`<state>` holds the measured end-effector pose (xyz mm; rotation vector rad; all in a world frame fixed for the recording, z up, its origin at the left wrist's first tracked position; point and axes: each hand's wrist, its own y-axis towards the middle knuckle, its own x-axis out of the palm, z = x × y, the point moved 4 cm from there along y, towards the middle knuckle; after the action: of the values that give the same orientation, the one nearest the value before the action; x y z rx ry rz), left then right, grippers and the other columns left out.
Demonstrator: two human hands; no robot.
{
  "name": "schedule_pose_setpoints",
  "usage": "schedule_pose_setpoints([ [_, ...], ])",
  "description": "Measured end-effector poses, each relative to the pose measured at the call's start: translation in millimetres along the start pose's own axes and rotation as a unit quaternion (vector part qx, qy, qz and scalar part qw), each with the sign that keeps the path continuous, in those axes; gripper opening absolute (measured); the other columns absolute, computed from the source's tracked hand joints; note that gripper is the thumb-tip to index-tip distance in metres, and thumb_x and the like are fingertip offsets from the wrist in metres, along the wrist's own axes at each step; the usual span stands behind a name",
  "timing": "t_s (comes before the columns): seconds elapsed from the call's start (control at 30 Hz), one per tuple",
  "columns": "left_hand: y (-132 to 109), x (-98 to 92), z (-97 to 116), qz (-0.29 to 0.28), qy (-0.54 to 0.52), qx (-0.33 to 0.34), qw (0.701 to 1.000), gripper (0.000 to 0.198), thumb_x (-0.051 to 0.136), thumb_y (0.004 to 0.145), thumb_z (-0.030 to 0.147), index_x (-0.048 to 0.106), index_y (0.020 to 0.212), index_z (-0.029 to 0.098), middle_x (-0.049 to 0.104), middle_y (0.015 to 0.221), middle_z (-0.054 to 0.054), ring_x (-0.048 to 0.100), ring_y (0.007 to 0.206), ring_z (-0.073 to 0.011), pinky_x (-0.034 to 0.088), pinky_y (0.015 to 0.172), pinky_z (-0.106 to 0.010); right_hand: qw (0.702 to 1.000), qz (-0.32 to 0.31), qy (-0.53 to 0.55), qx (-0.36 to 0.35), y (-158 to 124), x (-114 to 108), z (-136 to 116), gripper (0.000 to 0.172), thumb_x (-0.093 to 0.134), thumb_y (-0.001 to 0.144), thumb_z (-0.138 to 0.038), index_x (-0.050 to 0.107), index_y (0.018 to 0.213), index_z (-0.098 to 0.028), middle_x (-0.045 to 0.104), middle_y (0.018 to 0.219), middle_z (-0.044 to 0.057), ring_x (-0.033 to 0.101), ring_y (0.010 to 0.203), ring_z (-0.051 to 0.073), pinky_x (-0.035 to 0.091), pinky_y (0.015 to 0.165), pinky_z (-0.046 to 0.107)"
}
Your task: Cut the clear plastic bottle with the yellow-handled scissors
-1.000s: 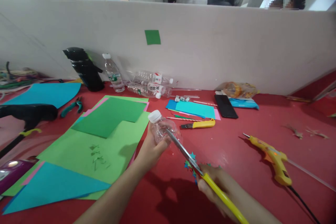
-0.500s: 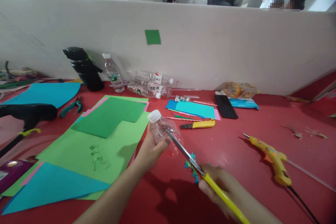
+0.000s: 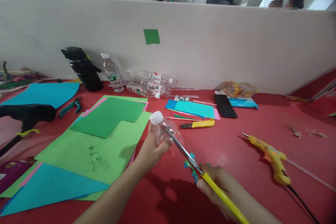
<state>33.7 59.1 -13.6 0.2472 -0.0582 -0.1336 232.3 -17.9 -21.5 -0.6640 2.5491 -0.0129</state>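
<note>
Head view. The left hand [image 3: 151, 152] was closed around a clear plastic bottle [image 3: 165, 132], fingers wrapped about its lower body, holding it clear of the red table [image 3: 236, 140] just off the right edge of the large green paper sheet [image 3: 105, 147]. The right hand [image 3: 223, 185] was closed on the yellow handle of a pair of scissors [image 3: 185, 153], to the right of the sheet and nearer the person.

Step in hand, as judged: cutting into the bottle wall. The blades lay nearly together against the bottle's side; whether they had bitten into the plastic could not be told.

Orientation: the bottle's long axis ran tilted, its white cap [image 3: 156, 117] pointing up, away from the person and towards the sheet, and its body slanting down towards the right. The scissors' long axis crossed this line, rising from the right hand up and left to the tips at the bottle.

Carrying the cut onward would call for a firm hold on the slippery bottle, turned to feed the blades, with the left fingers kept off the cutting line.

Blue paper scraps [image 3: 190, 167] lay under the blades; a yellow craft knife [image 3: 201, 123] and a glue gun [image 3: 270, 155] lay farther right of the sheet.
</note>
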Motion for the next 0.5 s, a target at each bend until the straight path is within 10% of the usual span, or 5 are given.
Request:
schedule_pose_setpoints([
  [0.5, -2.2, 5.6, -1.0, -0.023, -0.007, -0.010, 1.000, 0.039, 0.067, 0.079, 0.022, 0.048, 0.114, 0.022, 0.064, 0.102, -0.005, 0.062, 0.089, -0.0194, 0.044, 0.093, -0.037, 0.992, -0.015, 0.099, 0.077, -6.9, 0.5, -13.7, 0.061, 0.036, 0.083, -0.084, 0.040, 0.073, -0.023, 0.034, 0.054, -0.008, 0.031, 0.045, 0.008, 0.019, 0.042, 0.023],
])
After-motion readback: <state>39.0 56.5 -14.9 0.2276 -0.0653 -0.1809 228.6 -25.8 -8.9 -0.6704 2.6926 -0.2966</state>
